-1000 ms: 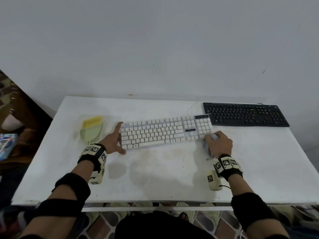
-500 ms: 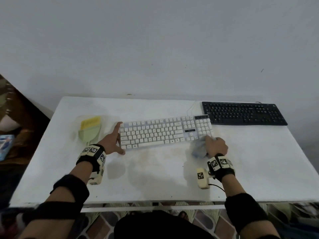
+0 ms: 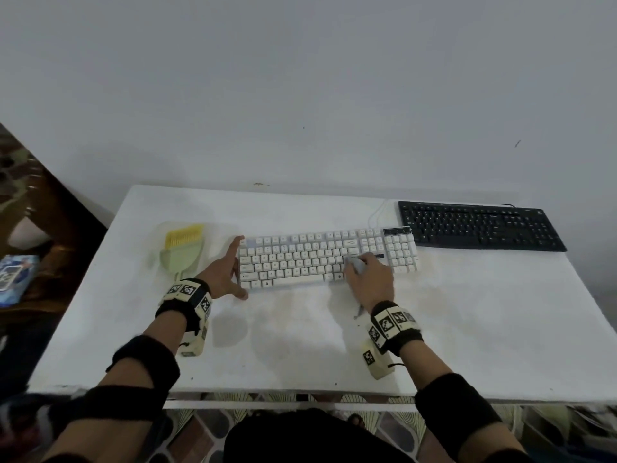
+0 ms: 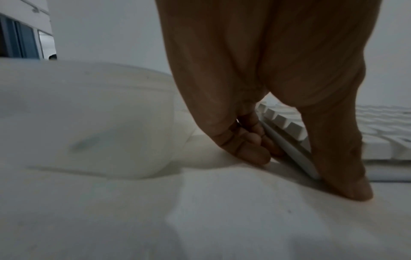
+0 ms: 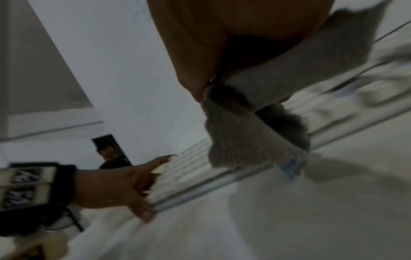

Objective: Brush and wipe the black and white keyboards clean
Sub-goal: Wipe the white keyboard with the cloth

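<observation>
My right hand (image 3: 369, 282) hides most of the fuzzy grey cloth (image 5: 251, 123) it clutches on the white keyboard (image 3: 300, 259), mid-table. My left hand (image 3: 223, 274), fingers straight, braces its end.

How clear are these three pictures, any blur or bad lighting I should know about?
Head view: dim but sharp, wide-angle bowing of the table, soft shadows under both arms. Left wrist view: soft focus, the left hand shaded. Right wrist view: heavy motion blur smears the cloth and white keyboard; the right hand is dark.
</observation>
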`<state>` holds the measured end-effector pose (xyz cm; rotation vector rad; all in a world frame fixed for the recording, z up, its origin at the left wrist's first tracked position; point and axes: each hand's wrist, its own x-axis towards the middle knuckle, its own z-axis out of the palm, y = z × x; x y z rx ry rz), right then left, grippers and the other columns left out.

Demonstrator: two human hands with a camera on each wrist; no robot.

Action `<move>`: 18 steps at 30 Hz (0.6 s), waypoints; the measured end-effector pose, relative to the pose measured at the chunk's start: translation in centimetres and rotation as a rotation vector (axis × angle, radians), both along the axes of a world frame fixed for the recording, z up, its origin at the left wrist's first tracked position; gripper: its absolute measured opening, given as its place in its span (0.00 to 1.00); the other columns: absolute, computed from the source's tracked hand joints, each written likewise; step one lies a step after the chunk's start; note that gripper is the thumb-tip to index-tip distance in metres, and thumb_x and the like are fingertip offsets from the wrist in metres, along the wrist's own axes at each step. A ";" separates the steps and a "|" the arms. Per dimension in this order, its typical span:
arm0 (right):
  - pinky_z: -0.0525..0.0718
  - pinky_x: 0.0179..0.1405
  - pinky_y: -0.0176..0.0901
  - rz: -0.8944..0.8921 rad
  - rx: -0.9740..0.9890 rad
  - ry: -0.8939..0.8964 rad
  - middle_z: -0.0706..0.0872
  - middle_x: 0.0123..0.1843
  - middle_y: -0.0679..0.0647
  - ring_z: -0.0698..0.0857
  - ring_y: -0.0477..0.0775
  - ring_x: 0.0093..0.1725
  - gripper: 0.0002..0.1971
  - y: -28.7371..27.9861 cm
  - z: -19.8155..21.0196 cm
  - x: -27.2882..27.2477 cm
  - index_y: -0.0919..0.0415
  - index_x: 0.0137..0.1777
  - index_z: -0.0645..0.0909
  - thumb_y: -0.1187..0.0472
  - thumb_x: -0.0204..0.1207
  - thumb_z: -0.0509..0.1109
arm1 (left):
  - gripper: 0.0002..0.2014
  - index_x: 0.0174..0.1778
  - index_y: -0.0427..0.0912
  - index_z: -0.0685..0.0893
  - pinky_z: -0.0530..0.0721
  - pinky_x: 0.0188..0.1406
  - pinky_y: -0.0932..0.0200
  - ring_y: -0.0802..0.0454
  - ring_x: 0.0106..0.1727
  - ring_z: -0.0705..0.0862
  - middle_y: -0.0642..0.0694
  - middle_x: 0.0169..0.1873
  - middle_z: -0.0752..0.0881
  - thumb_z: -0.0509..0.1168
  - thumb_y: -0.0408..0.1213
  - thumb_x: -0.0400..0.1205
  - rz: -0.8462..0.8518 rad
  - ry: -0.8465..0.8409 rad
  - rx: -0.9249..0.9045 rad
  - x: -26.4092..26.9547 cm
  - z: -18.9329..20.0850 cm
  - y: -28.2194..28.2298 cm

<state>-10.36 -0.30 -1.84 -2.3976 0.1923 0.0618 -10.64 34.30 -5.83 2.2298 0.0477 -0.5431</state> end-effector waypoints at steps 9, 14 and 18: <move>0.78 0.44 0.50 0.520 -0.086 -0.255 0.87 0.42 0.58 0.82 0.59 0.46 0.17 17.2 2.1 3.7 0.61 0.47 0.86 0.50 0.87 0.62 | 0.72 0.90 0.55 0.39 0.77 0.43 0.63 0.49 0.42 0.80 0.45 0.44 0.83 0.87 0.28 0.65 0.054 -0.059 -0.021 -0.8 -0.4 0.1; 0.77 0.49 0.51 0.602 -0.271 -0.141 0.81 0.57 0.64 0.79 0.66 0.59 0.14 21.9 1.9 4.9 0.63 0.61 0.85 0.54 0.87 0.63 | 0.70 0.90 0.49 0.41 0.76 0.41 0.63 0.51 0.44 0.81 0.46 0.45 0.83 0.88 0.31 0.65 0.053 -0.061 0.006 -0.9 -0.1 0.3; 0.78 0.58 0.53 0.633 -0.410 -0.073 0.80 0.62 0.65 0.78 0.67 0.64 0.14 21.1 1.2 2.9 0.66 0.67 0.80 0.64 0.84 0.65 | 0.70 0.90 0.50 0.41 0.76 0.41 0.62 0.48 0.43 0.81 0.46 0.42 0.82 0.88 0.30 0.65 0.036 -0.083 0.005 -0.9 -0.3 0.3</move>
